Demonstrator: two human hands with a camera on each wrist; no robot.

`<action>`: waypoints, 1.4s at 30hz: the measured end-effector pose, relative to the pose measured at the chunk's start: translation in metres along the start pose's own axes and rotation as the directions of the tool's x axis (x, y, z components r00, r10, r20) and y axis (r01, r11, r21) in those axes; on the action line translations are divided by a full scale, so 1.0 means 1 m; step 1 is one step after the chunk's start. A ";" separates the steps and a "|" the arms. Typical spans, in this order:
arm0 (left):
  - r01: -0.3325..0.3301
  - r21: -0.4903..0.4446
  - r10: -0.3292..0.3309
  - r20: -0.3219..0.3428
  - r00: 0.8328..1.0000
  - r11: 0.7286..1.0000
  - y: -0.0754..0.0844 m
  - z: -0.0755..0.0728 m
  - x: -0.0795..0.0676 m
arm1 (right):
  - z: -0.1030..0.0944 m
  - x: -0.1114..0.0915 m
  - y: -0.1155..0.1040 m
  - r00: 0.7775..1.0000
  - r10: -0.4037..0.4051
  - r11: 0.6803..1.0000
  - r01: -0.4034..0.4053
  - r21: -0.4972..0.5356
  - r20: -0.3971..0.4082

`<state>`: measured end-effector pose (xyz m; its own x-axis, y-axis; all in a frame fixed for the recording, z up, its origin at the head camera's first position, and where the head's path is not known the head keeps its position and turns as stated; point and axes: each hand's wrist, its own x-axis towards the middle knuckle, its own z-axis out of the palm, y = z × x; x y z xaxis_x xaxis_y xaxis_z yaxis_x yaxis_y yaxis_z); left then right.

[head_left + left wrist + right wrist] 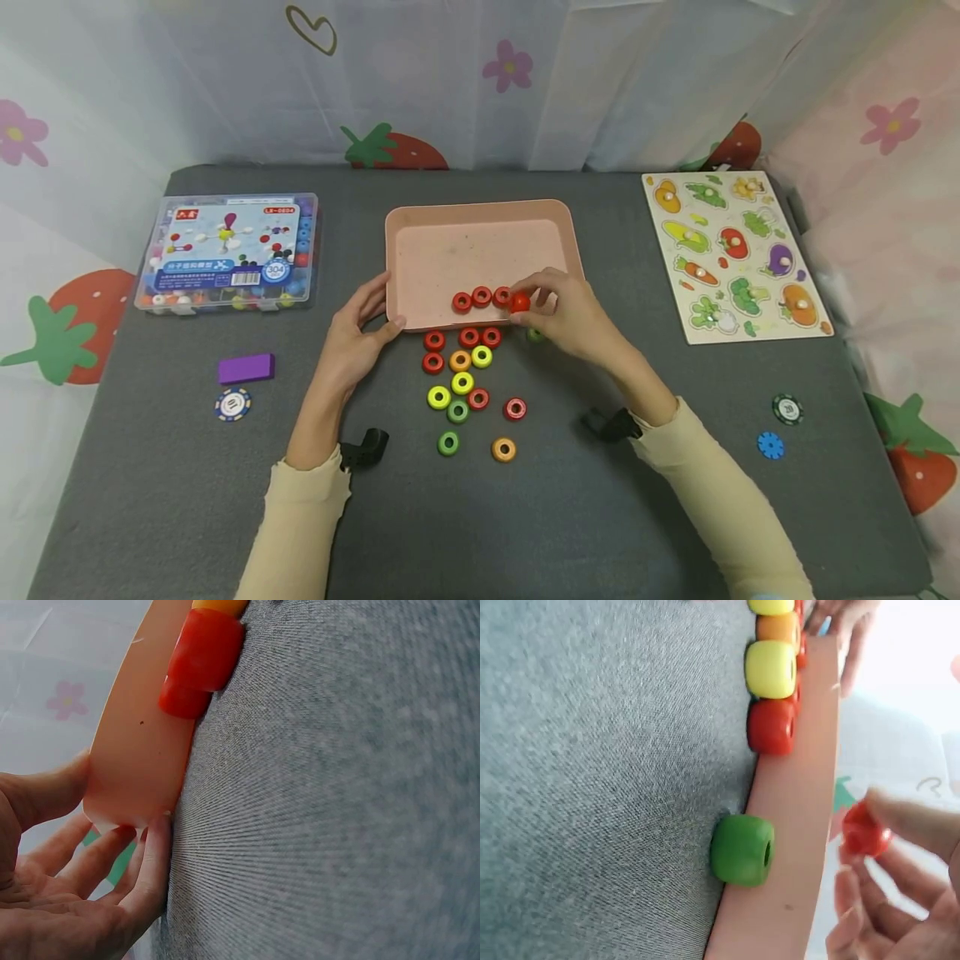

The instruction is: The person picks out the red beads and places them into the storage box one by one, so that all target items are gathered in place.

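A shallow pink tray (480,250) lies on the grey table, with a short row of red beads (481,297) inside along its front edge. My left hand (354,337) grips the tray's front left corner, thumb at the front rim and fingers along the side. Over the right end of the row, my right hand (566,317) pinches a red bead (866,829) between thumb and fingertips. Loose beads in red, yellow, orange and green lie in front of the tray; a green bead (742,850) sits by its front wall, partly hidden under my right hand in the head view.
A clear lidded box (228,254) of colored pieces stands at the left, with a purple block (246,368) and a poker chip (232,404) nearer me. At the right lie a vegetable puzzle board (738,254), a dark chip (787,409) and a blue disc (770,445).
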<state>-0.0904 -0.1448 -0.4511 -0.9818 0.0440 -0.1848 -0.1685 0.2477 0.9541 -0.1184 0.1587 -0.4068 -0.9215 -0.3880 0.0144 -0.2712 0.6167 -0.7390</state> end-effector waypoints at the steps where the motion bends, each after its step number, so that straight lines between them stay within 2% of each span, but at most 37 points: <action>1: 0.000 0.002 0.000 0.000 1.000 1.000 0.000 0.000 0.000 | 0.000 0.002 0.000 0.999 0.029 0.999 -0.029 -0.015 -0.022; 6: 0.003 0.003 -0.003 0.000 1.000 1.000 0.001 0.000 0.000 | 0.003 0.010 0.005 0.986 0.144 0.987 -0.150 -0.059 -0.087; 13: -0.005 0.004 0.005 0.002 1.000 1.000 0.000 0.000 0.000 | 0.011 0.018 0.013 0.970 0.230 0.964 -0.238 -0.117 -0.076; 20: -0.013 0.002 0.013 0.001 1.000 1.000 -0.002 0.000 0.001 | 0.014 0.016 0.015 0.978 0.200 0.978 -0.202 -0.048 -0.054; 24: -0.008 0.004 0.008 0.000 1.000 1.000 -0.002 0.000 0.001 | 0.010 0.008 0.007 0.983 0.163 0.984 -0.168 -0.061 -0.082; 26: -0.007 0.005 0.007 0.001 1.000 1.000 -0.002 0.000 0.001 | 0.007 0.001 0.000 0.989 0.130 0.989 -0.134 -0.061 -0.068; 29: -0.009 0.005 0.009 0.003 1.000 1.000 -0.001 0.000 0.000 | 0.004 -0.012 -0.010 0.999 0.042 0.998 -0.041 -0.037 0.013; 31: -0.010 0.000 0.010 0.007 1.000 1.000 0.000 0.000 0.000 | 0.003 -0.021 -0.014 0.995 -0.021 1.000 0.023 -0.010 0.100; 34: -0.011 -0.007 0.011 0.007 1.000 1.000 0.001 0.000 0.000 | 0.007 -0.034 -0.015 0.967 -0.082 0.996 0.084 0.002 0.241; 37: -0.010 -0.009 0.010 0.005 1.000 1.000 0.001 0.000 0.000 | 0.014 -0.045 -0.011 0.928 -0.076 0.995 0.096 -0.038 0.365; 40: -0.006 -0.003 0.006 0.003 1.000 1.000 0.000 0.000 0.001 | 0.021 -0.054 -0.006 0.895 -0.056 0.993 0.097 -0.069 0.443; 42: -0.004 -0.001 0.004 0.002 1.000 1.000 -0.001 0.000 0.001 | 0.024 -0.058 -0.003 0.884 -0.051 0.992 0.097 -0.075 0.465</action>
<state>-0.0909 -0.1451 -0.4521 -0.9823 0.0472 -0.1811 -0.1643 0.2467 0.9551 -0.0577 0.1629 -0.4222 -0.6711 -0.6932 -0.2629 -0.3796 0.6259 -0.6813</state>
